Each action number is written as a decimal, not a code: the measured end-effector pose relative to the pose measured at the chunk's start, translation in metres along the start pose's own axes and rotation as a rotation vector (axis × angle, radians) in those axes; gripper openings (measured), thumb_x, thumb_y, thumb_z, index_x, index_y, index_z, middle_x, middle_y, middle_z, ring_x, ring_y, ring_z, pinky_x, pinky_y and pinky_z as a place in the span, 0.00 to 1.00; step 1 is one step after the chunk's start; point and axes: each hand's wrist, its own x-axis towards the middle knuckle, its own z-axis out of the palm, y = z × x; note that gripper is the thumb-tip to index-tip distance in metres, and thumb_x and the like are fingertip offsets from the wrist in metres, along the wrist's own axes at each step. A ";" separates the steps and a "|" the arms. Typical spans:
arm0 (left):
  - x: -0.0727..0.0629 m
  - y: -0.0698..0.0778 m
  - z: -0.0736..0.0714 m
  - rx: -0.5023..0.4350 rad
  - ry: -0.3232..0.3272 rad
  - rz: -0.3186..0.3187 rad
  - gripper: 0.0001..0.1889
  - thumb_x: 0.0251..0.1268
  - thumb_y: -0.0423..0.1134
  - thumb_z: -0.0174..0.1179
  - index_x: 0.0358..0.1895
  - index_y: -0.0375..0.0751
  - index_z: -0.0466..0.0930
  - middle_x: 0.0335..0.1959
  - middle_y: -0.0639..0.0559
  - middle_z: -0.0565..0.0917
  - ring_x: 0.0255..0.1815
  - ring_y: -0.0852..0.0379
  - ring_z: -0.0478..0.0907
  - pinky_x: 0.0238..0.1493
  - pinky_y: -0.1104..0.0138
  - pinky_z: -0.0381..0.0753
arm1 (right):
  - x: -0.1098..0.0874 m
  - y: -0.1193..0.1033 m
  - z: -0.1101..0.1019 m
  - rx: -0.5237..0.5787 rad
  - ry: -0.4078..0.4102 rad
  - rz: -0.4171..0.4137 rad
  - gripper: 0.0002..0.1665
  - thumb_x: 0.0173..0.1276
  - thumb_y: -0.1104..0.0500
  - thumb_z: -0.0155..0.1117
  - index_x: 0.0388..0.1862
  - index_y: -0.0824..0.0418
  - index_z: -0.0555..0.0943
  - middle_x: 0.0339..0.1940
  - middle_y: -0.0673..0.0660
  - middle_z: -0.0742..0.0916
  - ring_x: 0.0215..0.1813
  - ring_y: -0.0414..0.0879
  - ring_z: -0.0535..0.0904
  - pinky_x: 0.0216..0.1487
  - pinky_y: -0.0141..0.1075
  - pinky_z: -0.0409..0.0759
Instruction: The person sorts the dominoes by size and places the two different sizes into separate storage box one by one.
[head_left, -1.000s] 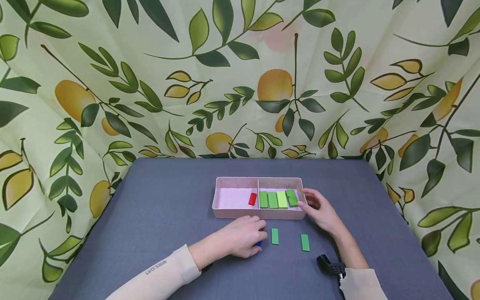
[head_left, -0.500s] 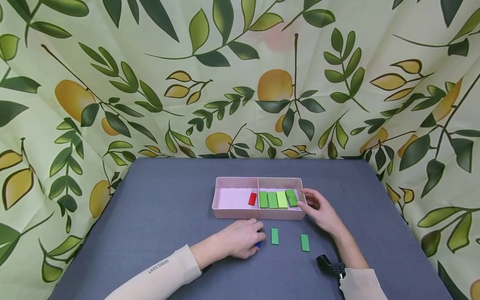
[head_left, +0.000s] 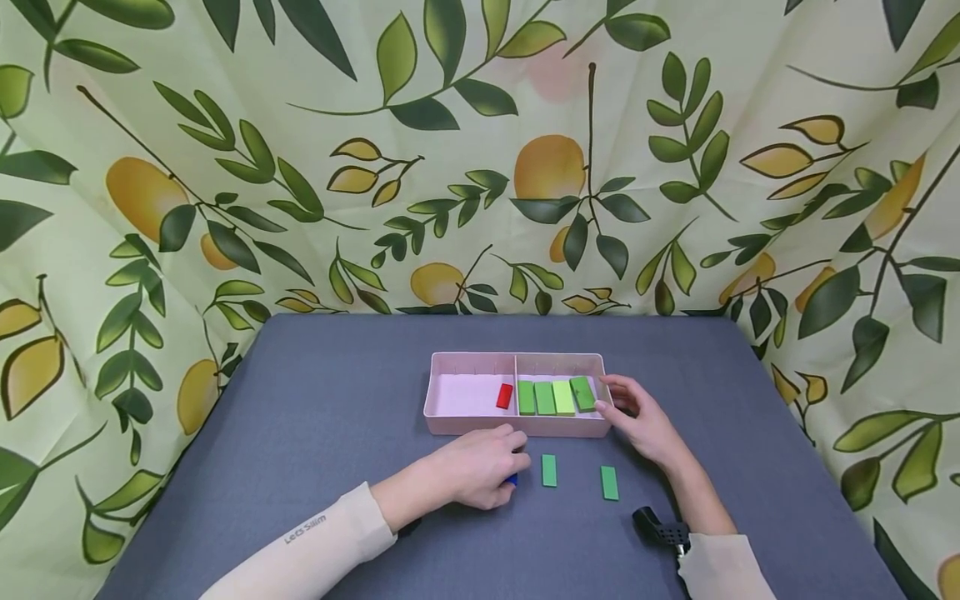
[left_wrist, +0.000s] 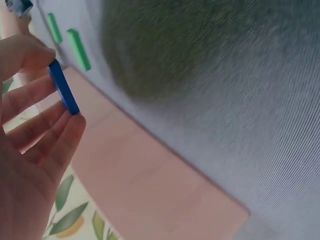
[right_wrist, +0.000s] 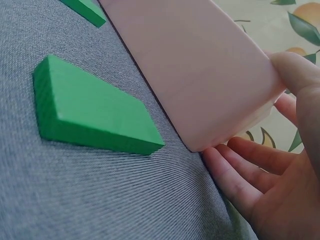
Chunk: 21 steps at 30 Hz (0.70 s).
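My left hand (head_left: 476, 471) pinches a flat blue block (left_wrist: 63, 87) between thumb and fingertips, just in front of the pink box (head_left: 517, 427). From the head view most of that block is hidden by the hand. My right hand (head_left: 641, 423) holds the box's right end, thumb near the rim and fingers along the end wall. In the box's left compartment lies a red block (head_left: 505, 396). The right compartment has a row of green blocks (head_left: 544, 398), one of them lighter (head_left: 563, 397), and the rightmost green block (head_left: 582, 394) sits tilted.
Two loose green blocks lie on the grey cloth before the box, one near the middle (head_left: 549, 471) and one farther right (head_left: 609, 483). A black wrist camera (head_left: 660, 530) sits at the right wrist. A leaf-patterned curtain (head_left: 465, 167) stands behind the table.
My left hand, with the blue block, has shifted slightly left and away from me toward the box. The right hand, the box and the other blocks stay where they were.
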 end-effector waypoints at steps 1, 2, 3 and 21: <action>0.000 -0.001 -0.002 0.012 0.018 0.007 0.11 0.63 0.47 0.68 0.46 0.50 0.85 0.40 0.57 0.76 0.40 0.61 0.69 0.40 0.74 0.72 | 0.000 0.000 0.000 -0.001 -0.002 0.000 0.32 0.75 0.55 0.64 0.74 0.61 0.67 0.68 0.69 0.75 0.65 0.63 0.72 0.63 0.58 0.69; -0.001 -0.001 -0.003 0.025 0.038 0.013 0.10 0.62 0.47 0.68 0.44 0.50 0.85 0.39 0.57 0.76 0.40 0.61 0.70 0.41 0.74 0.72 | 0.000 -0.001 0.000 0.000 -0.004 0.000 0.32 0.75 0.55 0.64 0.74 0.60 0.67 0.68 0.69 0.75 0.65 0.63 0.72 0.63 0.58 0.69; -0.001 -0.002 -0.005 0.034 0.060 0.018 0.09 0.61 0.46 0.68 0.43 0.50 0.84 0.39 0.56 0.76 0.39 0.60 0.70 0.41 0.73 0.72 | 0.000 -0.001 0.000 0.002 -0.004 -0.001 0.32 0.75 0.55 0.65 0.74 0.60 0.67 0.68 0.69 0.75 0.65 0.63 0.72 0.63 0.58 0.69; 0.001 -0.026 -0.036 0.028 0.159 -0.029 0.08 0.58 0.38 0.67 0.40 0.45 0.81 0.42 0.52 0.78 0.43 0.55 0.74 0.47 0.67 0.76 | 0.000 -0.002 -0.001 -0.001 -0.010 -0.013 0.31 0.76 0.54 0.63 0.73 0.62 0.68 0.68 0.69 0.75 0.65 0.63 0.72 0.64 0.58 0.68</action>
